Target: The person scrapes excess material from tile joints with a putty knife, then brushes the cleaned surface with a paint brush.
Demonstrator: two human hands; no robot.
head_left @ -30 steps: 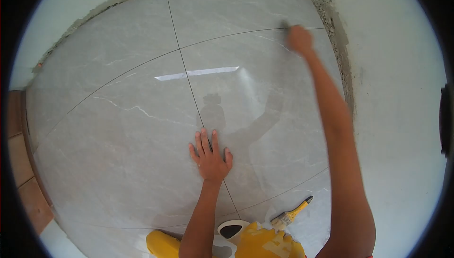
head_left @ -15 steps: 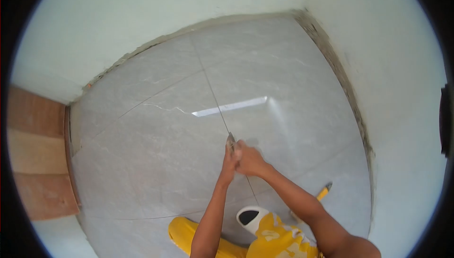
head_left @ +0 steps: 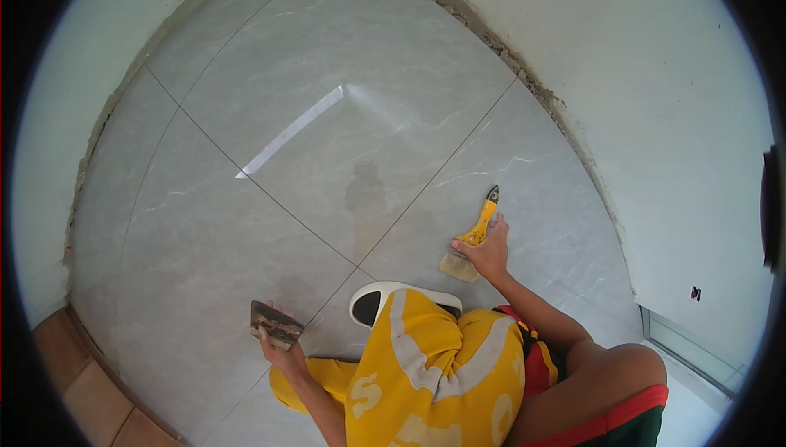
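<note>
My left hand [head_left: 282,350] grips a dark, flat rectangular scraper [head_left: 277,324] with pale residue on its face, held over the floor at lower left. To the right, the thumb and fingers of my right hand [head_left: 491,252] are closed round a wide brush [head_left: 478,231]. The brush has a yellow handle with a dark tip pointing away from me and pale bristles [head_left: 459,267] near the floor. Between the hands are my white shoe [head_left: 377,300] and yellow trouser leg [head_left: 409,357].
Grey floor tiles [head_left: 286,226] with thin dark joints spread ahead. Rough gaps edge the floor beside the pale walls [head_left: 622,79]. Brown boards [head_left: 98,398] lie at lower left, and a white-framed panel [head_left: 688,353] stands at lower right.
The view has turned to the right. My hands, close together before, are now apart. My right hand has moved to the brush that lay on the floor and taken hold of it.
</note>
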